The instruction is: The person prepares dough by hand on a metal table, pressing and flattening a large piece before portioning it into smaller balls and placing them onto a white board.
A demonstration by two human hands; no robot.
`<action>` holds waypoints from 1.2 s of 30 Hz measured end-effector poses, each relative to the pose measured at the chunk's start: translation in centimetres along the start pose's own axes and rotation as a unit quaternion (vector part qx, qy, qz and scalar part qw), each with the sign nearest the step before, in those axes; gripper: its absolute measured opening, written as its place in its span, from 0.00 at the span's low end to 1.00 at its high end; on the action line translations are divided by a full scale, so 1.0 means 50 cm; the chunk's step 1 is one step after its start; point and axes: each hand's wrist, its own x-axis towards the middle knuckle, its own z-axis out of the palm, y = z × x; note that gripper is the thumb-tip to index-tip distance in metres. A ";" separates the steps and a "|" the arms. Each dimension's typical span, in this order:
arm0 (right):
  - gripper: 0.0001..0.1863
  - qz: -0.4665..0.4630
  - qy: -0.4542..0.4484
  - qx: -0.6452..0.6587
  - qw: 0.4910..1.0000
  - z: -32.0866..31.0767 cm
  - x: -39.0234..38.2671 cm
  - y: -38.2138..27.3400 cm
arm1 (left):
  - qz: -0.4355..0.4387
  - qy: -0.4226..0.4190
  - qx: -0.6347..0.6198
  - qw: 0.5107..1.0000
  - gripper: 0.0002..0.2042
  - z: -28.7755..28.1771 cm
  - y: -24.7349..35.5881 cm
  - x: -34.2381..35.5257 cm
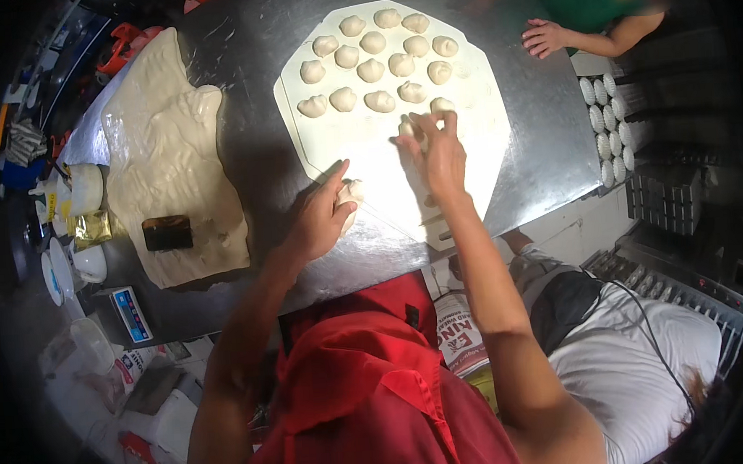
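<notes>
A pale octagonal board (pixel 480 134) lies on the metal table, with several small pinched dough balls (pixel 371 70) in rough rows over its far half. My right hand (pixel 443 157) is over the middle of the board, fingers bent down around a dough ball (pixel 407 131) beside the nearest row. Another ball (pixel 442 105) sits just beyond its fingertips. At the board's near left edge, my left hand (pixel 320 218) curls around a dough piece (pixel 351 191), which shows between thumb and index finger. The palm side of this hand is partly hidden.
A big slab of dough (pixel 160 134) covers the table's left side, a dark rectangular tool (pixel 167 233) on it. A scale (pixel 130 314) stands near the left corner. Fluted moulds (pixel 608 131) are at the right. One person's hand (pixel 544 38) rests far right; another person (pixel 630 353) bends nearby.
</notes>
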 end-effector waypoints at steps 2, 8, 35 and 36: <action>0.18 0.025 -0.076 0.107 0.991 0.011 -0.064 -0.046 | 0.003 0.017 -0.083 0.996 0.33 0.007 -0.001 -0.014; 0.13 0.093 -0.144 0.249 0.953 0.012 -0.133 -0.160 | -0.024 -0.069 -0.053 0.996 0.18 -0.029 -0.034 -0.043; 0.16 -0.101 0.037 -0.047 0.993 0.114 -0.023 -0.151 | -0.011 0.089 0.049 0.995 0.32 -0.077 -0.126 -0.110; 0.20 -0.046 -0.009 -0.033 0.998 0.109 -0.052 -0.182 | -0.024 0.091 0.051 0.994 0.34 -0.089 -0.124 -0.115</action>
